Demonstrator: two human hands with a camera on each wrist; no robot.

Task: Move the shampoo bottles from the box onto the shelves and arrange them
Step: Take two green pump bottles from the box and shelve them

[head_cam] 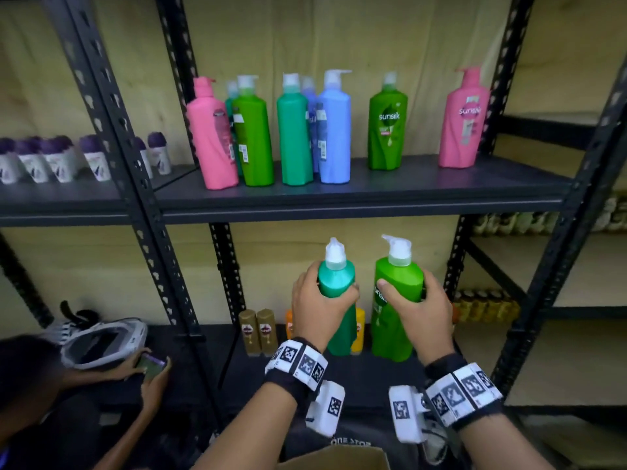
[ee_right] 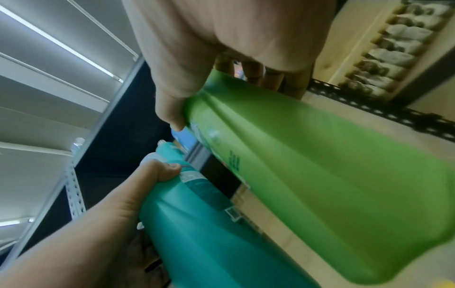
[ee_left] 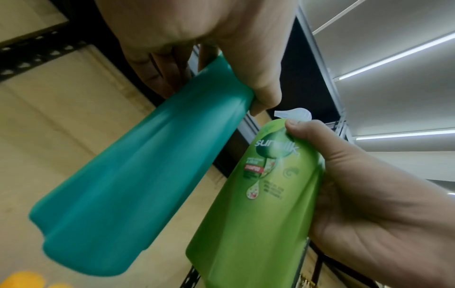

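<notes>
My left hand (head_cam: 319, 300) grips a teal shampoo bottle (head_cam: 337, 300) round its shoulder, upright, below the upper shelf board (head_cam: 356, 198). My right hand (head_cam: 420, 303) grips a light green Sunsilk bottle (head_cam: 395, 300) the same way, just to the right. In the left wrist view the teal bottle (ee_left: 138, 187) runs from my left hand (ee_left: 221, 64) toward the camera, beside the green bottle (ee_left: 258, 204). The right wrist view shows my right hand (ee_right: 221, 68) on the green bottle (ee_right: 320, 175), with the teal bottle (ee_right: 209, 233) below. Several pink, green, teal and blue bottles (head_cam: 295, 130) stand on the upper shelf. The cardboard box (head_cam: 339, 457) shows at the bottom edge.
Small gold bottles (head_cam: 258, 330) and orange ones (head_cam: 358, 330) stand on the lower shelf behind my hands. Black slotted uprights (head_cam: 135, 164) frame the bay. Purple-capped roll-ons (head_cam: 51, 161) fill the left shelf. Another person's hands (head_cam: 149, 371) hold a phone at lower left.
</notes>
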